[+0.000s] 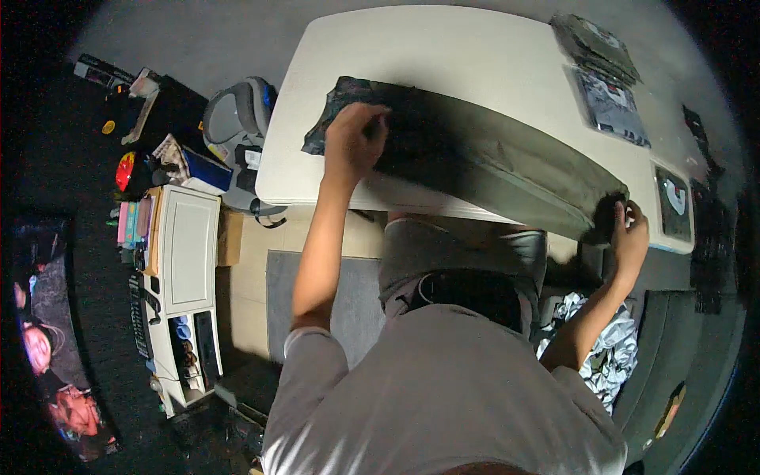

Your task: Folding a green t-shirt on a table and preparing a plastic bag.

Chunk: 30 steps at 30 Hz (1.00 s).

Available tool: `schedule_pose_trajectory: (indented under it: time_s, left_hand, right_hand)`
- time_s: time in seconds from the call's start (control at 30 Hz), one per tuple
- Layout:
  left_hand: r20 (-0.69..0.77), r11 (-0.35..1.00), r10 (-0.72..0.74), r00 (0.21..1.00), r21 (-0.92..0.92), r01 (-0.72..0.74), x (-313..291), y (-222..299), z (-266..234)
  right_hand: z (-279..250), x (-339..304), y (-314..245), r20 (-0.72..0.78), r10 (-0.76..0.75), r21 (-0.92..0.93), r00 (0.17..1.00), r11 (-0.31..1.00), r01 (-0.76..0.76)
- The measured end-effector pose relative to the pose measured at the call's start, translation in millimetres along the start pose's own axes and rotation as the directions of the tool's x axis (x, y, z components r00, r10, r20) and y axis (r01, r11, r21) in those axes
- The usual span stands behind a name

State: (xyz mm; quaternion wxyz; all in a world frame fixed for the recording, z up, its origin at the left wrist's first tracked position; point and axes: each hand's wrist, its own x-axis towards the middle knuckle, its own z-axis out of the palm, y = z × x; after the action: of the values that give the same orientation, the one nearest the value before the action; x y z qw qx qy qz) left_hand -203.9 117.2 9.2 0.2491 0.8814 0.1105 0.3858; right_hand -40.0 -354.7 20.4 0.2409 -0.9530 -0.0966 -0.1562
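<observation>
A long dark garment [475, 158] is being stretched flat across the white worktop [443, 55], its long axis running from upper left to lower right; one end is being pressed under the left hand [356, 138], fingers curled down onto the cloth; the other end, at the worktop's near edge, is being gripped in the closed right hand [631, 237]; flat packaged items [609, 107] are lying beyond; a white cabinet [186, 245] is standing on the floor at left.
</observation>
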Motion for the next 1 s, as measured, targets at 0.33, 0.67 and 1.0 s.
schedule_pose_trajectory:
  time_s: [0.33, 0.67, 1.0]
  left_hand:
    - [0.392, 0.866, -0.034, 0.919, 0.47, -0.169, 23.1, -17.4, 89.7]
    - [0.408, 0.823, 0.076, 0.91, 0.49, -0.288, 18.0, -34.2, 98.4]
    - [0.396, 0.825, 0.033, 0.918, 0.507, -0.248, 17.1, -40.9, 101.5]
  right_hand:
    - [17.2, 11.1, 35.9, 0.101, 0.278, -0.128, 0.955, 0.956, -0.265]
    - [16.2, 7.9, 29.7, 0.1, 0.411, -0.254, 0.906, 0.891, -0.376]
    - [15.5, -2.3, 30.4, 0.076, 0.381, -0.145, 0.921, 0.918, -0.368]
